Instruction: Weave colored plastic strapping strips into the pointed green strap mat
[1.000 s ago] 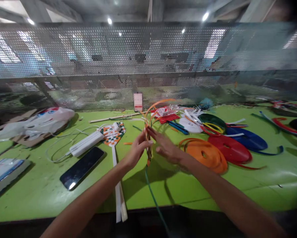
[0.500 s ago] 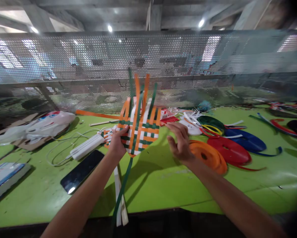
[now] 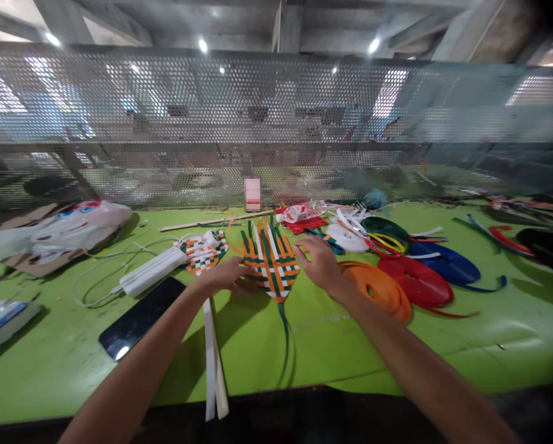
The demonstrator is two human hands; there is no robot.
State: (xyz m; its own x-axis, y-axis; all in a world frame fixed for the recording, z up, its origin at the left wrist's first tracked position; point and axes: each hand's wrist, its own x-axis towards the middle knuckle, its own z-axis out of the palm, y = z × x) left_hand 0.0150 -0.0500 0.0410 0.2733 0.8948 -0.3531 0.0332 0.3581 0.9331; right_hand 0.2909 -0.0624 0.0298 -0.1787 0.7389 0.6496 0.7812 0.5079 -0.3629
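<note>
In the head view, the woven strip panel (image 3: pixel 278 275) is lying on the green surface (image 3: pixel 350 351), directly ahead of the person and between the two hands; orange, green and white flat strips are crossing in its lower body.

Progress, as judged from the weave: the tapering lower body is appearing interlaced; the free strip ends (image 3: pixel 268 240) along the far edge are standing unwoven and fanning apart, so the far part is probably remaining to be worked; an orange strip (image 3: pixel 230 237) is curling loose beyond the left edge, and its end is not being secured anywhere visible. A second woven panel (image 3: pixel 216 245) is lying to the left, partly under a white cable; its checkered body is appearing further closed.

Orientation: the panel's narrow tip is pointing toward the person; a green tail strip (image 3: pixel 286 336) is extending from that tip toward the near edge of the surface; the free ends are pointing away; the long axis is running from near to far, almost straight ahead of the person.

Hands: the left hand (image 3: pixel 227 276) is resting at the panel's left edge, its fingers partly hidden and blurred, so whether they are pinching it cannot be told; the right hand (image 3: pixel 321 262) is sitting just beside the upper right edge, thumb and index finger bending close together; whether they are gripping a strip is not showing clearly.
</note>
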